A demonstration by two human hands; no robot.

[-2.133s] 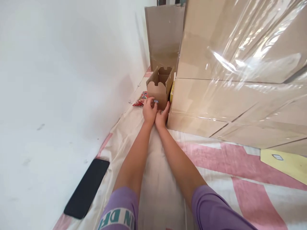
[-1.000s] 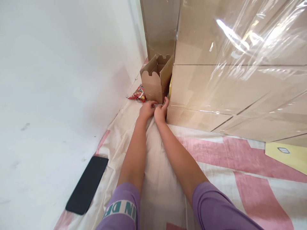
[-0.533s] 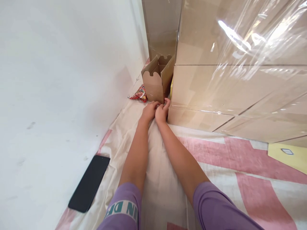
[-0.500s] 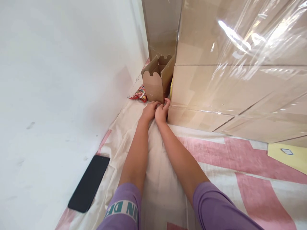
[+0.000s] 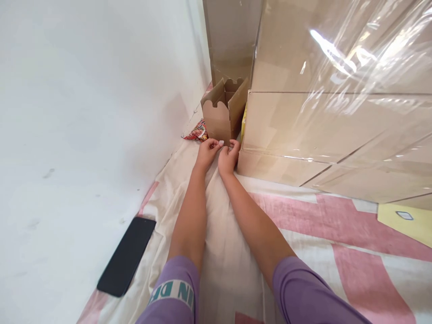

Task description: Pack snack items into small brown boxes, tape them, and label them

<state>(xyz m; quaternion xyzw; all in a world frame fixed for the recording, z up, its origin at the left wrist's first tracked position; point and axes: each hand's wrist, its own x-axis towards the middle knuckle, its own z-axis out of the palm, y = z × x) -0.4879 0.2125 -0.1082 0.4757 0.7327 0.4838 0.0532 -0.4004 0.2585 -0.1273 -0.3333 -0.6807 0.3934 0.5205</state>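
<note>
A small open cardboard box with scalloped flaps stands on the cloth between the white wall and a big carton stack. Both my arms reach forward to its foot. My left hand is curled, its thumb and fingers pinching a tiny pale thing that I cannot name. My right hand sits right beside it, fingers curled in, touching the left hand just below the box; whether it holds anything is hidden.
Plastic-wrapped cartons fill the right side. A tall flat cardboard leans at the back. A red snack wrapper lies left of the box. A black phone lies by the wall. A yellow sheet lies on the pink-and-white cloth.
My hands came down from the box's front face to its base. In the last half second they pulled back slightly, and the left fingers now show a tiny pale thing.
</note>
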